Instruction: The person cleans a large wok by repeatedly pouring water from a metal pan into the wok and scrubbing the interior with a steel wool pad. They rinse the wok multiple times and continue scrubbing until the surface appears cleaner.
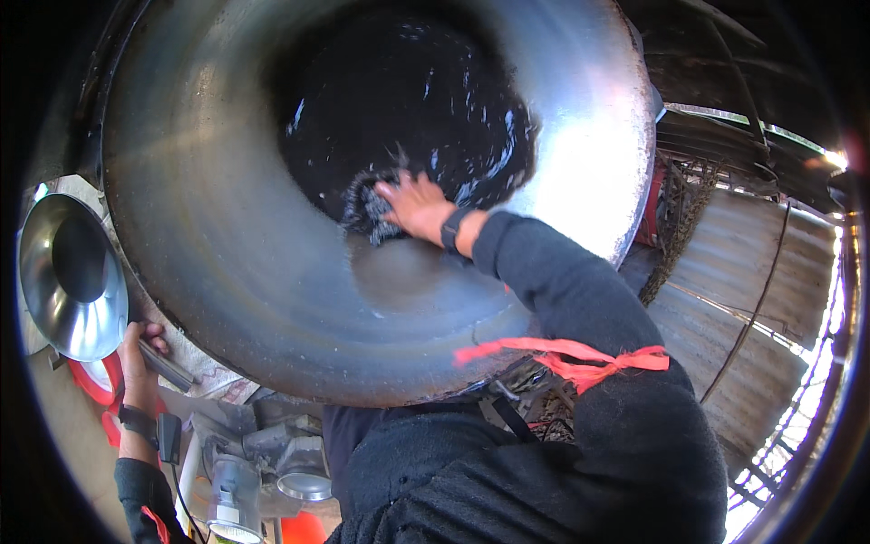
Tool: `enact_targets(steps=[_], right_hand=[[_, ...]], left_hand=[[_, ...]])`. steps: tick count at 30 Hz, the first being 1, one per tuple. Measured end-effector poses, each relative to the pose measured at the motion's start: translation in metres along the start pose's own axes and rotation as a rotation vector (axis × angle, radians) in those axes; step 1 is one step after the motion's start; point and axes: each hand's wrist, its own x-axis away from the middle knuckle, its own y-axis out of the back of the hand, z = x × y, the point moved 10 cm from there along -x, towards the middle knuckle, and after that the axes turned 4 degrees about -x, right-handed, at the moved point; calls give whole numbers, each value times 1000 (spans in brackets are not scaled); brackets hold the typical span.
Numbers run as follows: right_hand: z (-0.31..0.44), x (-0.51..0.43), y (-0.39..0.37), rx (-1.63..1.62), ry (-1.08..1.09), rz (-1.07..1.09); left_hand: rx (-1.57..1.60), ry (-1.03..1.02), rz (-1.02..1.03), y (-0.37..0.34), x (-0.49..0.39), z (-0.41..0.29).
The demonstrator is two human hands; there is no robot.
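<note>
A very large metal wok (224,292) fills the middle of the view, with dark water (401,102) pooled in its bottom. My right hand (421,207) is at the near edge of the water, its fingers spread over a dark, wiry scouring pad (370,207) pressed against the wok's wall. Part of the pad is under the fingers. At the far left, my left hand (139,350) is beside the rim of a shiny metal bowl (75,279), fingers curled near a grey bar (166,367). Whether it grips either one is unclear.
A whitish cloth (217,381) lies beside the wok's left rim. Below are red-rimmed containers (98,377), a metal cylinder (234,493) and a round metal-rimmed vessel (306,469). Corrugated sheets (741,272) stand at the right. A red ribbon (578,357) is tied around my right sleeve.
</note>
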Motion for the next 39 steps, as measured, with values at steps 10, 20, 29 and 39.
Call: enact_targets(steps=[10, 20, 29, 39], right_hand=[[-164, -108, 173, 810, 75, -247], [-180, 198, 65, 452, 61, 635], [207, 148, 9, -641, 353, 468], [275, -173, 242, -1013, 376, -596]], left_hand=[[-64, 48, -120, 15, 0, 8], [14, 6, 11, -2, 2, -3], [124, -26, 146, -30, 23, -20], [149, -23, 141, -24, 23, -23]])
